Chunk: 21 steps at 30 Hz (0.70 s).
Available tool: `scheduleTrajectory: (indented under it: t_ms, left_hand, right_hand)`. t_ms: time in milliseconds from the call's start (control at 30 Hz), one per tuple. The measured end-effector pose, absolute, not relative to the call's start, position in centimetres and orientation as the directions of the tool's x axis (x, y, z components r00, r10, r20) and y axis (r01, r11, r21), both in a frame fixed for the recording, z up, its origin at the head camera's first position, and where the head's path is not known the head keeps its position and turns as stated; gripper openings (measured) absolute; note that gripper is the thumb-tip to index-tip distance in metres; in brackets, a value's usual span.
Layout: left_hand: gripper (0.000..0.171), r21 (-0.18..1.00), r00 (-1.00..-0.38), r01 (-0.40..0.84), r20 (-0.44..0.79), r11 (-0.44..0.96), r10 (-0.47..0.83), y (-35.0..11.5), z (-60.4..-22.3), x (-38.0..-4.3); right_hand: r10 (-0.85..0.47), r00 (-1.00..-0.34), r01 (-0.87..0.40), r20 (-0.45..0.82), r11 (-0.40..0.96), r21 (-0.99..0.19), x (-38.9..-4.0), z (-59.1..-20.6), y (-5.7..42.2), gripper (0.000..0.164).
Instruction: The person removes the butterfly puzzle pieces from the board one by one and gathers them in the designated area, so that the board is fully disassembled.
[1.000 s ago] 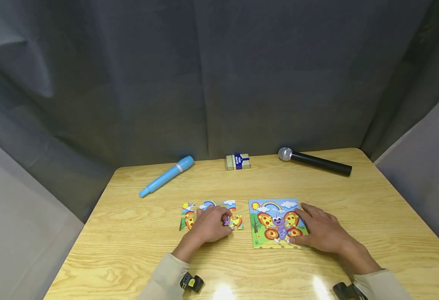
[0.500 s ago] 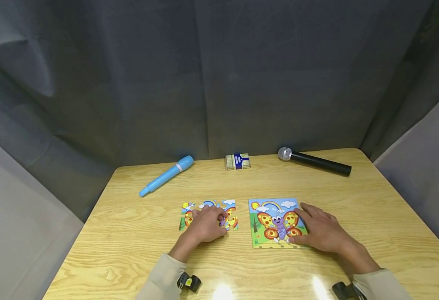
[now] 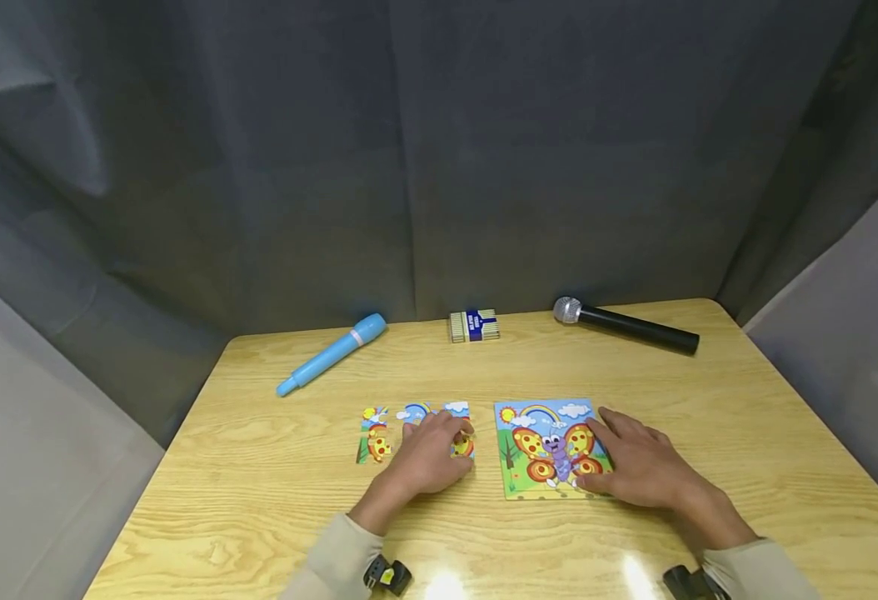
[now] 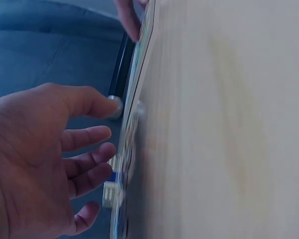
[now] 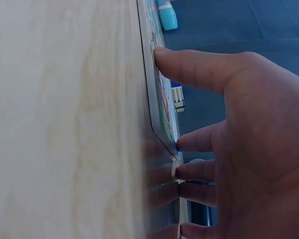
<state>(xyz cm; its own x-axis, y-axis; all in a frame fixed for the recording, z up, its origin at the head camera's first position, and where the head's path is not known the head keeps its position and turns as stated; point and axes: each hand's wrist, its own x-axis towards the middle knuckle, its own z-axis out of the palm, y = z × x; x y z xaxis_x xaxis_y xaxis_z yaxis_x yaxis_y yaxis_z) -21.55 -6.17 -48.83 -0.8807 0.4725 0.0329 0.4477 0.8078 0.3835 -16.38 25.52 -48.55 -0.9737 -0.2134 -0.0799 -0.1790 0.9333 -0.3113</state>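
Observation:
My left hand reaches over a group of butterfly jigsaw pieces, its fingers loosely bent and spread. In the left wrist view nothing shows between the thumb and fingers of that left hand. Several pieces are laid in rows; the palm and fingers hide the middle ones. To their right lies a square butterfly puzzle board. On its right side rests my right hand, fingers spread. The right wrist view shows the thumb on the board's face and the index fingertip at its corner.
Along the back of the wooden table lie a light blue toy microphone, a small pack of sticks with a blue label and a black microphone with a silver head. Behind them hangs a dark curtain.
My left hand first slid left, bringing a right-hand piece in against the others, then shifted slightly right with its fingers spreading. The right hand and the board have stayed in place.

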Motion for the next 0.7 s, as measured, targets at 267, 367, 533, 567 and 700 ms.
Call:
scheduleTrajectory:
  t_ms: [267, 367, 533, 567, 700]
  left_hand:
    - [0.041, 0.346, -0.828, 0.531, 0.016, 0.774, 0.561, -3.3, -48.5, -20.2]
    - [0.043, 0.327, -0.806, 0.560, 0.002, 0.761, 0.592, -2.4, -48.4, -20.0]
    - [0.047, 0.287, -0.801, 0.570, -0.016, 0.770, 0.599, -1.4, -48.4, -19.7]
    - [0.048, 0.281, -0.802, 0.568, -0.019, 0.773, 0.596, -1.2, -48.4, -19.6]
    - [0.052, 0.264, -0.811, 0.558, -0.030, 0.787, 0.585, -0.9, -48.4, -19.5]
  right_hand:
    - [-0.207, -0.976, -0.174, -0.061, 0.923, -0.344, -15.9, -48.3, 25.1, 0.092]
    - [-0.227, -0.974, -0.206, -0.022, 0.918, -0.340, -15.4, -48.1, 24.7, 0.081]
    - [-0.273, -0.961, -0.269, 0.031, 0.908, -0.322, -14.6, -47.8, 23.8, 0.066]
    - [-0.279, -0.960, -0.275, 0.033, 0.905, -0.323, -14.5, -47.7, 23.7, 0.064]
    - [-0.287, -0.957, -0.285, 0.044, 0.903, -0.321, -14.1, -47.6, 23.2, 0.060]
